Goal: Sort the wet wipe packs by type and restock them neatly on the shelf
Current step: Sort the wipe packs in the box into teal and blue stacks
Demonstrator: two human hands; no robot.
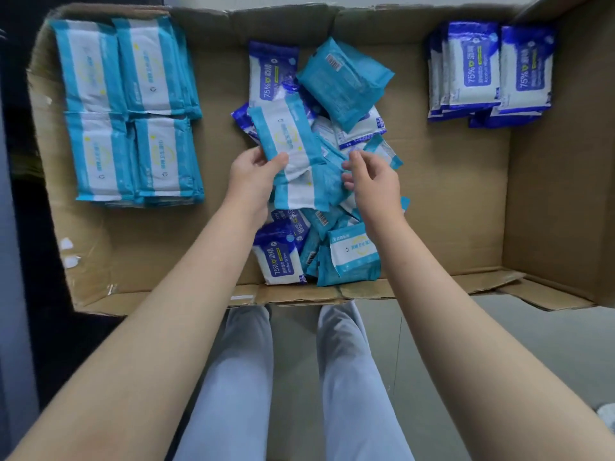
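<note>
A mixed heap of wet wipe packs (346,91) lies in the middle of an open cardboard box (466,201). Light-blue packs (129,108) are stacked in neat rows at the box's left. Dark-blue 75% alcohol packs (492,68) stand in a stack at the far right. My left hand (253,174) pinches a light-blue pack (286,134) by its near end, lifted over the heap. My right hand (372,181) hovers just right of it, fingers loosely curled, holding nothing.
The box's brown floor shows between the stacks and the heap. Its right wall (565,161) stands tall and the near flap (332,294) is torn. My legs in light trousers (346,377) stand on a grey floor below the box.
</note>
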